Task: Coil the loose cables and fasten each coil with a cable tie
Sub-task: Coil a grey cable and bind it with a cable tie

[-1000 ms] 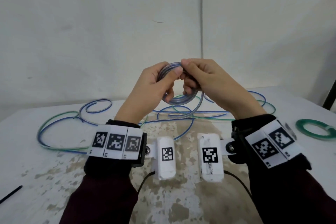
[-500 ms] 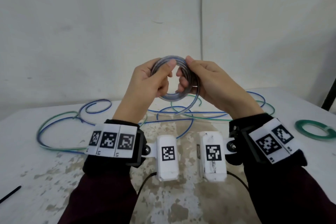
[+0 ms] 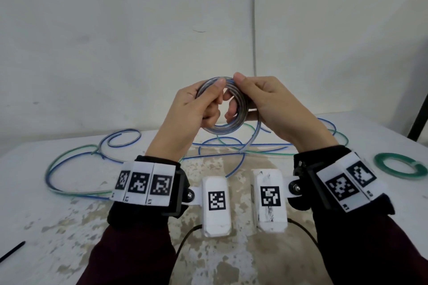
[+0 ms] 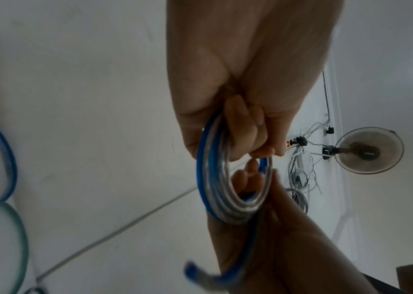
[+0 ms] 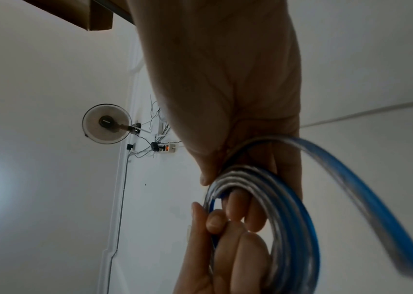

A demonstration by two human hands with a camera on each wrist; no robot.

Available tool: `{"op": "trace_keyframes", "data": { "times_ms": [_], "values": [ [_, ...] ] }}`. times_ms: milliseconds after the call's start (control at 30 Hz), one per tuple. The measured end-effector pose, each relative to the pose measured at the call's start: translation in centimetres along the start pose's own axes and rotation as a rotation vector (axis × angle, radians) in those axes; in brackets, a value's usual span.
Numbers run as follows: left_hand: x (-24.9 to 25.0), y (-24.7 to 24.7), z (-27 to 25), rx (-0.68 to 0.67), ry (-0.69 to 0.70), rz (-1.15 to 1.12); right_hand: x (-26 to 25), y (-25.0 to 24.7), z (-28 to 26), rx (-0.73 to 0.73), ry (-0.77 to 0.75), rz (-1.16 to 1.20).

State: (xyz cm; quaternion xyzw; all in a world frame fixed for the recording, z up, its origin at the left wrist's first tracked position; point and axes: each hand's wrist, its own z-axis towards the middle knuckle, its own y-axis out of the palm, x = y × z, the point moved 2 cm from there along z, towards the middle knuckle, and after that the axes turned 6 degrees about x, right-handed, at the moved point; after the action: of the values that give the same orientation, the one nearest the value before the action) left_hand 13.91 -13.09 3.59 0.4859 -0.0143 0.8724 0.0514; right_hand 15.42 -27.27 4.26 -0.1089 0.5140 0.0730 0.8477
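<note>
White wall behind, both hands' fingers [image 3: 215, 90] pinching blue-striped cable coil [image 3: 228, 126], no legible writing.

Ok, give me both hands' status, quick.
Left hand: grips the blue cable coil at its left side.
Right hand: pinches the same coil at its top right.

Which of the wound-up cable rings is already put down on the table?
The green coil at the table's far right edge: it lies flat on the table, apart from both hands. The blue-and-clear coil is held up in the air between the left hand and right hand.
</note>
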Motion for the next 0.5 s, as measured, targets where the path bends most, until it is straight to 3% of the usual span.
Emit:
{"op": "trace_keyframes", "data": {
  "times_ms": [167, 267, 500],
  "values": [
    [0.1, -0.1, 0.5, 0.156, -0.008, -0.272, 0.6, 0.2, 0.2, -0.044, 0.072, 0.185],
    [0.1, 0.0, 0.5, 0.052, -0.142, -0.230, 0.7, 0.0, 0.4, -0.031, 0.045, 0.223],
    [0.3, -1.5, -0.4, -0.250, -0.251, 0.065, 0.0, 0.3, -0.1, -0.174, -0.046, -0.127]
  ]
}}
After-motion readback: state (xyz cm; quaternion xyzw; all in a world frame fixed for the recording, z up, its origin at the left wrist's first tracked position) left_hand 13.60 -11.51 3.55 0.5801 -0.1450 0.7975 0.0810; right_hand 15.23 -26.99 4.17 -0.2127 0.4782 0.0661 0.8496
